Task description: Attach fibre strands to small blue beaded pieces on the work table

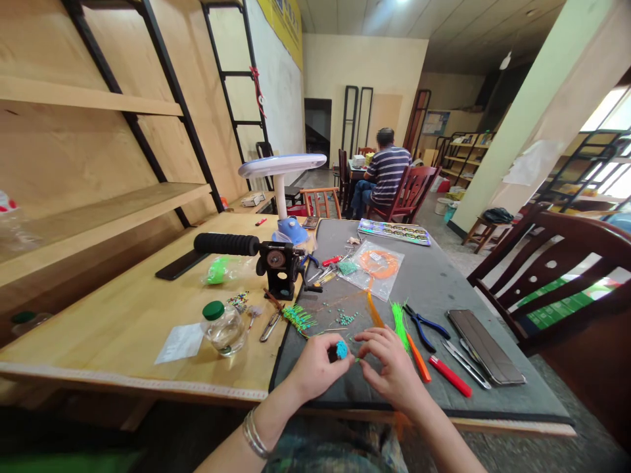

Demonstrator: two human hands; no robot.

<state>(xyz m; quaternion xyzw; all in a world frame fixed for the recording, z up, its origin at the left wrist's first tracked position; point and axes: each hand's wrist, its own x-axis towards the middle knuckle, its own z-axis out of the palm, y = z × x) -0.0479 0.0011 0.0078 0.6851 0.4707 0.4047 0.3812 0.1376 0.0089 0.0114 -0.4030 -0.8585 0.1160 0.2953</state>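
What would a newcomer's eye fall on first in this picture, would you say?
Probably the hands at the near edge of the grey mat: the left hand pinches a small blue piece, with the right hand close beside it. Next come the neon green strands just beyond the right hand, and the black crank tool mid-table.

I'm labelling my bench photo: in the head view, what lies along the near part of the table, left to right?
white paper slip → green-lidded jar → left hand → blue bead cluster → right hand → orange-handled tool → red-handled tool → dark flat case
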